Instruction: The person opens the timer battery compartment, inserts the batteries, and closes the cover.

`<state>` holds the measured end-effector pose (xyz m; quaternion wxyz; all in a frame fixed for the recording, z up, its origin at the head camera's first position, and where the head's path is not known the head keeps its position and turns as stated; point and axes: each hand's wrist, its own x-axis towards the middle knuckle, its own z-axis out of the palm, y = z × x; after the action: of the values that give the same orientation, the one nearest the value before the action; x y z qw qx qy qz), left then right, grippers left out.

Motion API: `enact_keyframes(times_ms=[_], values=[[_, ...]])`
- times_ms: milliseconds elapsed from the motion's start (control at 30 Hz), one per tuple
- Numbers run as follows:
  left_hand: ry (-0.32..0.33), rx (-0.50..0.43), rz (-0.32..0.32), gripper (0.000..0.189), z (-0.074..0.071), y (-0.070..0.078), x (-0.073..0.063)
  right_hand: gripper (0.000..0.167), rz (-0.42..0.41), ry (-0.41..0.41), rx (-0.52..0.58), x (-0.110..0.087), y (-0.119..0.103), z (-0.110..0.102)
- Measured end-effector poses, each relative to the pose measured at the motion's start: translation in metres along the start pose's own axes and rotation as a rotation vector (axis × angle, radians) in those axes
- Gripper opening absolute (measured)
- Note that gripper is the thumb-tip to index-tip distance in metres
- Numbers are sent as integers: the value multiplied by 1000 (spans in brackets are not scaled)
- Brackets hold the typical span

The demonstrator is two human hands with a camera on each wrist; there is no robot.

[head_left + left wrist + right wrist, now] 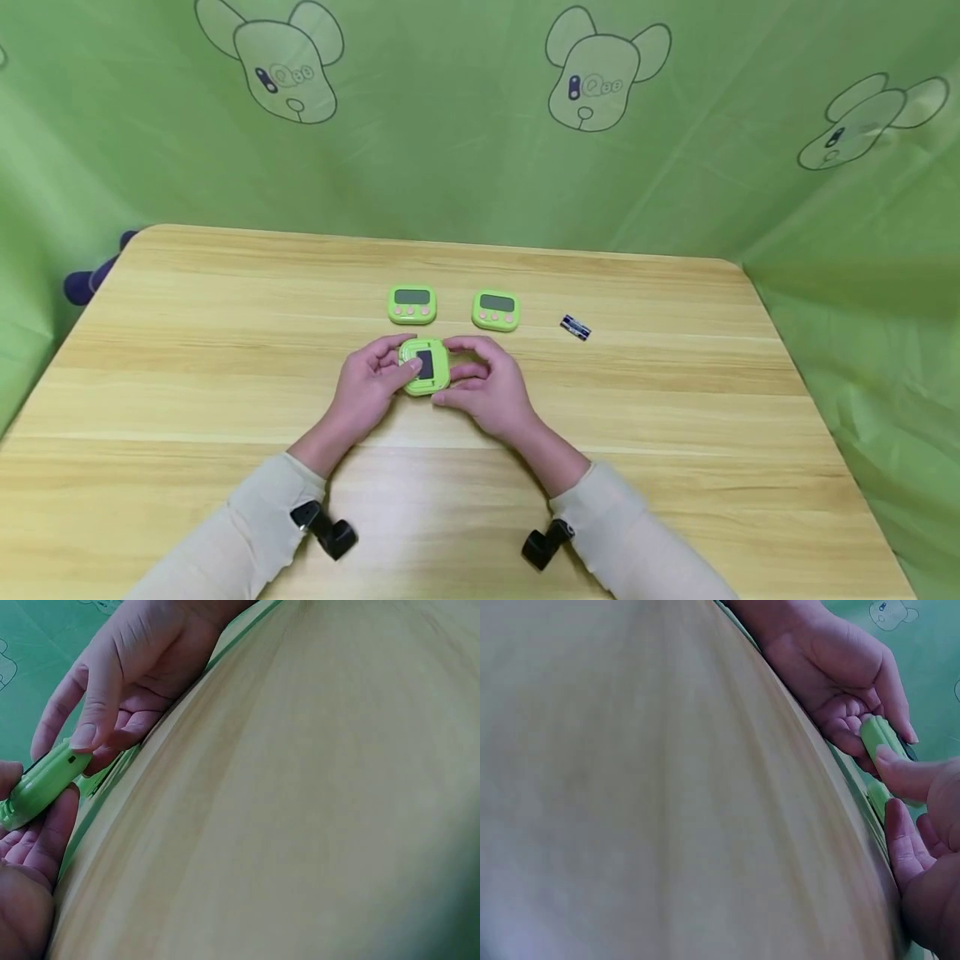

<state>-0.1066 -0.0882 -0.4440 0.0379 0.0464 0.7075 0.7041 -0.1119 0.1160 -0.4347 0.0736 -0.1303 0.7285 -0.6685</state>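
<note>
A green digital timer (429,364) is held just in front of me with a dark rectangle on its upper side; its screen and buttons are out of sight. My left hand (366,388) grips its left side, the thumb lying over the face beside the dark rectangle. At the right edge, my right hand (493,395) pinches the same timer between thumb and fingers. The left wrist view shows the casing (46,782) edge-on between both hands. In the right wrist view, the right thumb presses on the side of the green casing (877,739).
Two matching green timers (412,306) (496,311) lie screen up beyond my hands. Farther right are dark blue batteries (575,327), side by side. The wooden table (225,333) ends at a green curtain (465,167) with printed animal heads.
</note>
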Motion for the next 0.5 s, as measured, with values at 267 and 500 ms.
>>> enact_keyframes(times_ms=[267,500], values=[[54,-99,115,35,2,0,-4,44,-63,24,-29,-3,3,-2],[113,-159,105,53,2,0,-10,24,-14,54,-63,1,-6,11]])
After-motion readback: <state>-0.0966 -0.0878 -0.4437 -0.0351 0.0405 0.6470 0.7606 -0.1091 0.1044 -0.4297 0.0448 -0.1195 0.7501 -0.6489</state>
